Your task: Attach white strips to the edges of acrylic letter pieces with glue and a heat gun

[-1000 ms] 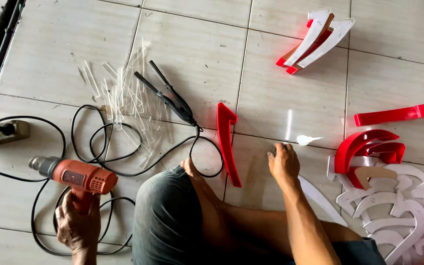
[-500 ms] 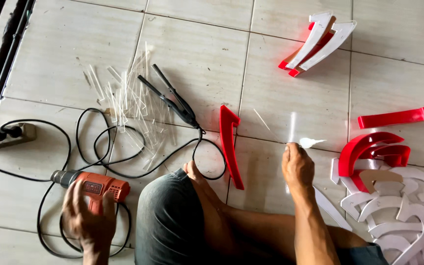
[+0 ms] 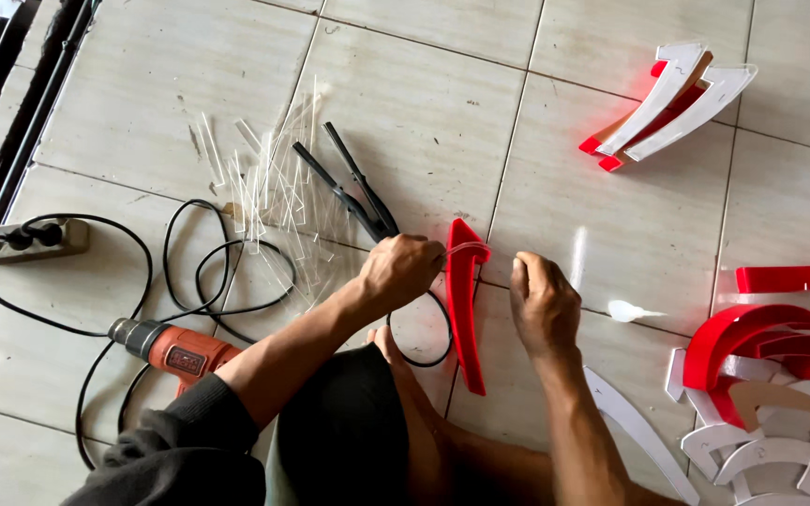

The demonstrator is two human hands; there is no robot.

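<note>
A narrow red curved acrylic piece [image 3: 462, 314] stands on edge on the tiled floor between my hands. My left hand [image 3: 403, 272] is closed on a thin clear plastic strip [image 3: 469, 248] that arches over the red piece's top end. My right hand [image 3: 541, 302] is closed just right of that end; it seems to pinch the strip's other end, though the clear plastic is hard to see there. My knee sits below the red piece.
An orange heat gun [image 3: 178, 352] lies at the left with its black cord looped to a power strip [image 3: 28, 240]. Black tongs [image 3: 353, 192] lie beside a pile of clear strips [image 3: 264, 192]. Red and white letter pieces [image 3: 672, 103] lie top right, with more letter parts [image 3: 761, 351] at the right edge.
My left hand let go of the heat gun, which now lies on the floor, and moved right to the clear strip at the red piece. My right hand moved closer to the red piece.
</note>
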